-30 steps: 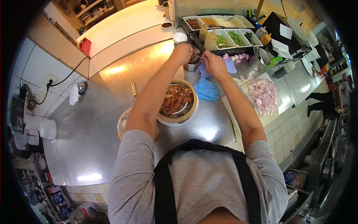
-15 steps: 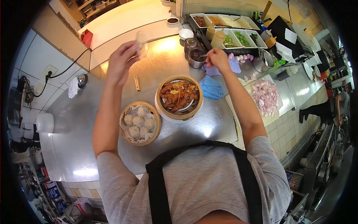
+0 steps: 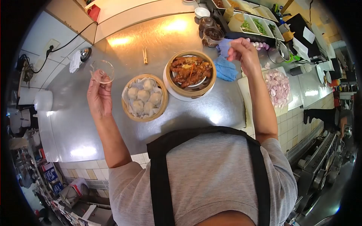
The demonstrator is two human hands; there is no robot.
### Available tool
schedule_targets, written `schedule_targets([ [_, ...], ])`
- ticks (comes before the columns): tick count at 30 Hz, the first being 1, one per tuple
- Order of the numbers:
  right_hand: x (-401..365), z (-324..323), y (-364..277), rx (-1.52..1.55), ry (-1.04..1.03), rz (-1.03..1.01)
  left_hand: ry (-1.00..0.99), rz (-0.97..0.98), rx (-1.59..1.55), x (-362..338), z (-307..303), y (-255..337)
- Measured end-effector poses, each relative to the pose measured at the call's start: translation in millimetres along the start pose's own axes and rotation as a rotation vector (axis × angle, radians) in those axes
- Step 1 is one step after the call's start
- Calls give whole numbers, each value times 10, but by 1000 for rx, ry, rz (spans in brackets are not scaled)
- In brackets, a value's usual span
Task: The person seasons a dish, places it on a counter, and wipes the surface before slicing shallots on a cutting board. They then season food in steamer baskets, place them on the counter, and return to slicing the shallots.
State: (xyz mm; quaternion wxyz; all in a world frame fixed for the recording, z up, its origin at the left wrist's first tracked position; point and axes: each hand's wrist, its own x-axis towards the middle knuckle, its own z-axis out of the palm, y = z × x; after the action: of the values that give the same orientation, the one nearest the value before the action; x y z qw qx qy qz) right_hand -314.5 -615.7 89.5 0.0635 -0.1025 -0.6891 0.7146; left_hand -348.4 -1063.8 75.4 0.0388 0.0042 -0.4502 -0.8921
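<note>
My left hand is raised over the left of the steel counter, its fingers closed on a small clear round lid. Nearest to it stands a bamboo steamer of pale round dumplings on white paper. Farther right, a second bamboo steamer on a white base holds glazed brown chicken feet. Above the blue cloth and purple cloth is my right hand, fingers bent and apart, nothing visible in them. A small pot of dark sauce sits to its left.
A wooden clip lies behind the steamers. White trays of chopped greens, squeeze bottles and a small white bowl are at the back right. Peeled shallots cover a cutting board at right. A person stands far right.
My left hand has moved left and toward me with the lid. My right hand has let go of the spoon handle at the sauce pot and moved right. The view has shifted.
</note>
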Motion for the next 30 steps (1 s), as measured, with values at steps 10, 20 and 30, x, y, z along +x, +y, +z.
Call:
schedule_targets([
  [10,-792,444,242,-838,-66,-723,-32,-20,-19,-91,165,-147],
  [20,-802,469,390,-923,-78,-833,-48,-25,12,-131,319,-170],
  [30,-716,383,231,-619,11,-559,-131,-61,0,-121,452,-241],
])
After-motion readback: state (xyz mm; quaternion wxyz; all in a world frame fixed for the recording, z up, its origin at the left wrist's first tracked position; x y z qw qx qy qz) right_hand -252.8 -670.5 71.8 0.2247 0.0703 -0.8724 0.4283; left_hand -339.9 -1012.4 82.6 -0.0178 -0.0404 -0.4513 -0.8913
